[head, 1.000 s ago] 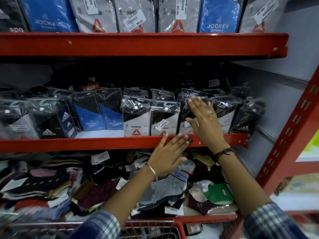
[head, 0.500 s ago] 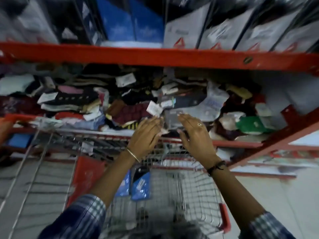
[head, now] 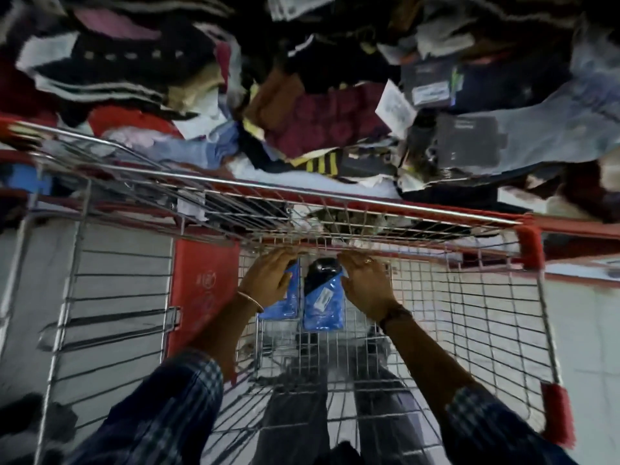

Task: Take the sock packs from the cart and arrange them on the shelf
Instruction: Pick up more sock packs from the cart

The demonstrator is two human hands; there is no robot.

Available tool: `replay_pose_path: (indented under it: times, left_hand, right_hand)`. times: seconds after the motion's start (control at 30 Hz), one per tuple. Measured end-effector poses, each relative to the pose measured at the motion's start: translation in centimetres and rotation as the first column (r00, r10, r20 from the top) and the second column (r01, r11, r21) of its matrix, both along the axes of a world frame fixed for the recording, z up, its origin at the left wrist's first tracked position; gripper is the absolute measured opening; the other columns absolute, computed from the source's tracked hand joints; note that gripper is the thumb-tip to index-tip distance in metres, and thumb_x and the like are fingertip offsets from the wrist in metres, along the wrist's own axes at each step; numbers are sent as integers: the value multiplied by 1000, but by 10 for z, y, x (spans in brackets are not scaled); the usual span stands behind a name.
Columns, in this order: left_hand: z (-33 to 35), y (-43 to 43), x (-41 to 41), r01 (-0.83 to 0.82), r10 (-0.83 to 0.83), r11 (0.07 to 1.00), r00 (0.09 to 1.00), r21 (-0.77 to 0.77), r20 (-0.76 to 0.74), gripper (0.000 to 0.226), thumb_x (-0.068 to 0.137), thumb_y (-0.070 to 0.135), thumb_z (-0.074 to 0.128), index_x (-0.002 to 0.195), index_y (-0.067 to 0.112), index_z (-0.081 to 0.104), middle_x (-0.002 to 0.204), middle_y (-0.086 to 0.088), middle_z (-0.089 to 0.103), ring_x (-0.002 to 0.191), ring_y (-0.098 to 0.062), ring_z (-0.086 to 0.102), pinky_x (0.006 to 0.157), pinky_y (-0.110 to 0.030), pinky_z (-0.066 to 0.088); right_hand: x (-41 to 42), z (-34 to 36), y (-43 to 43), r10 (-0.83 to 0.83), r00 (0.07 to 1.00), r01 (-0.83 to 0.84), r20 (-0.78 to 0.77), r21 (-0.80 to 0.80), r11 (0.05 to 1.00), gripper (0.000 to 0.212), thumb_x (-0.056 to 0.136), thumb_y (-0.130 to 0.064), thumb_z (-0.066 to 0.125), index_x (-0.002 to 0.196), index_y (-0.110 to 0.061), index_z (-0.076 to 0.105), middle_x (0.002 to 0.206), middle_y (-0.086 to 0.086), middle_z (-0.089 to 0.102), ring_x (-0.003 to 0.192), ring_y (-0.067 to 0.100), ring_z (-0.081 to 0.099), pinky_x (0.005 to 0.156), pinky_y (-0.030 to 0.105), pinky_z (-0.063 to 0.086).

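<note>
Head view: both hands down inside cart point(head: 396, 200), near its far wall. Left hand point(head: 266, 280) over left blue sock pack point(head: 285, 305), right hand point(head: 365, 285) beside right blue sock pack point(head: 323, 305) — fingers spread, loosely curled; cannot tell if either pack is pinched yet. Risk: slick plastic slips from partial grip, or pack corner snags cart mesh on lift — motion blur suggests haste.

place: shop | evidence: wire cart point(head: 335, 196); red shelf point(head: 577, 228) piled with tagged socks point(head: 328, 122)
</note>
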State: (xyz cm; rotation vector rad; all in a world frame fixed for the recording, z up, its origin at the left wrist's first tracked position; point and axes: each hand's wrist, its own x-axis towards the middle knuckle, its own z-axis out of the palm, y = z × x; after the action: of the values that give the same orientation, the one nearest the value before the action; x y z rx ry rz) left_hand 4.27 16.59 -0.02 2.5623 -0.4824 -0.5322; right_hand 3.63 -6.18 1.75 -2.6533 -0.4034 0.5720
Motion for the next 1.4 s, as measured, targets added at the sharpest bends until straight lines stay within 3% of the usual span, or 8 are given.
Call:
replay_pose_path:
  times: [0.1, 0.23, 0.33, 0.5, 0.7, 1.0, 1.17, 1.4]
  left_hand:
    - [-39, 8, 5, 13, -10, 997, 999, 81, -38, 72, 60, 3, 76, 127, -1, 48, 130, -23, 52, 117, -38, 52, 98, -45, 41]
    - [-70, 11, 23, 72, -26, 949, 988, 306, -151, 99, 62, 23, 79, 143, 4, 24, 147, -17, 31, 133, -32, 30, 113, -46, 21]
    - [-88, 9, 41, 111, -7, 929, 959, 353, -283, 100, 61, 29, 82, 141, 9, 25, 142, -14, 37, 127, -30, 37, 111, -45, 25]
    - [-83, 8, 64, 266, -83, 866, 912, 424, -402, 89, 56, 50, 81, 128, 13, 45, 134, -14, 43, 126, -31, 33, 107, -41, 26]
    - [-57, 9, 43, 72, 19, 982, 880, 173, -475, 58, 65, 26, 82, 109, 11, 49, 111, -11, 63, 101, -27, 57, 78, -29, 43]
    - [27, -12, 11, 57, -60, 948, 998, 313, -1, 55, 80, 34, 64, 128, 17, 45, 122, -11, 61, 112, -30, 52, 97, -41, 36]
    - [107, -26, 4, 38, -109, 940, 975, 338, 195, 60, 86, 34, 58, 140, 26, 32, 135, -6, 50, 119, -30, 46, 97, -41, 37]
    - [220, -39, 11, 14, -152, 963, 854, 271, 497, 65, 67, 30, 79, 126, 16, 55, 111, -11, 67, 95, -31, 62, 84, -38, 50]
  right_hand:
    - [13, -36, 19, 57, 985, -71, -160, -78, 994, 58, 89, -14, 55, 142, -8, 31, 149, 15, 35, 135, 28, 33, 109, 33, 25]
    - [33, -73, 37, 84, 919, -152, -384, -152, 977, 85, 87, -33, 62, 147, -4, 10, 153, 19, 22, 138, 33, 25, 110, 41, 27]
    - [47, -86, 48, 71, 892, -177, -446, -200, 964, 99, 75, -35, 75, 146, -3, 14, 147, 25, 27, 130, 38, 35, 106, 45, 35]
    - [56, -79, 46, 39, 869, -129, -494, -151, 980, 74, 70, -29, 80, 130, -7, 41, 133, 19, 40, 116, 38, 47, 94, 41, 43]
    - [26, -36, 27, -13, 933, -35, -360, -126, 991, 38, 85, -26, 64, 116, -11, 48, 114, 12, 63, 101, 31, 59, 79, 38, 49]
    - [-3, 46, 4, 5, 1000, -5, 0, -220, 975, 40, 88, -11, 53, 126, -22, 44, 112, 9, 65, 94, 31, 62, 73, 39, 55]
    - [0, 125, -13, 38, 984, 3, 176, -229, 973, 46, 88, -7, 55, 128, -28, 50, 113, 6, 67, 95, 29, 64, 73, 34, 53]
    - [9, 235, -40, 23, 934, 45, 356, -180, 983, 45, 85, -6, 54, 125, -27, 53, 114, 5, 66, 98, 29, 62, 74, 33, 51]
